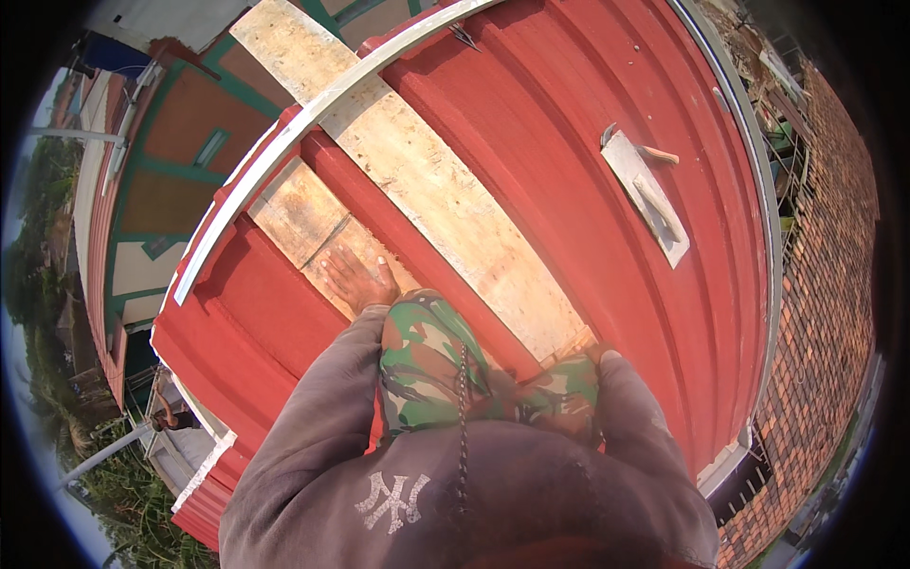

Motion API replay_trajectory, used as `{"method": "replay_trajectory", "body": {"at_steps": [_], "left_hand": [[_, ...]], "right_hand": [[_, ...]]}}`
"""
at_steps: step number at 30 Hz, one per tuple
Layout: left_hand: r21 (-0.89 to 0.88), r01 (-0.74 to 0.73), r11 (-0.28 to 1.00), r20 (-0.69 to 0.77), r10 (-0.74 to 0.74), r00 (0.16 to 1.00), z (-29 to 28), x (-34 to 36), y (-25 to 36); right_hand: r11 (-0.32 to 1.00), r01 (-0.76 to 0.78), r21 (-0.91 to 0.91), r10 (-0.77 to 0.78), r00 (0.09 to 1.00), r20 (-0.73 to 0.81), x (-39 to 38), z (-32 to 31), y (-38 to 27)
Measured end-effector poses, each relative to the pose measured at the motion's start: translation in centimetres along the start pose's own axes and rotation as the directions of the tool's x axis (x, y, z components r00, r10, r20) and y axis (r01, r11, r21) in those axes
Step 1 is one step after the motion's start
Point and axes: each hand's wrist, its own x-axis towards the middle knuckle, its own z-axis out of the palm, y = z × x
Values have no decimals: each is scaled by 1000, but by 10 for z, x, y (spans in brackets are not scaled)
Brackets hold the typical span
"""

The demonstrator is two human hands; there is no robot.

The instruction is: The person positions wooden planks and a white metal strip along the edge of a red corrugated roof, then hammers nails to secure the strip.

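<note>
On ribbed red roofing (540, 190), left fingers (342, 269) touch a wooden plank (301, 213).

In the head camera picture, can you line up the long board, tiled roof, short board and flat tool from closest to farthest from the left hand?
From the left hand:
1. Short board: right under it.
2. Long board: next along, to the right.
3. Flat tool: farther right.
4. Tiled roof: way over at the right side.

The right hand (595, 353) is mostly hidden (just 1 sliver shows).
</note>
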Motion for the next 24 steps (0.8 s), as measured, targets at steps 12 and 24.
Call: {"method": "replay_trajectory", "body": {"at_steps": [12,24], "left_hand": [[25,-6,1000,22,5,1000,-2,3,-10],[-26,-129,991,65,131,989,14,4,-16]], "right_hand": [[998,-61,29,68,926,-372,-74,-82,-158],[947,207,245,-78,889,-451,-76,-135,-183]]}}
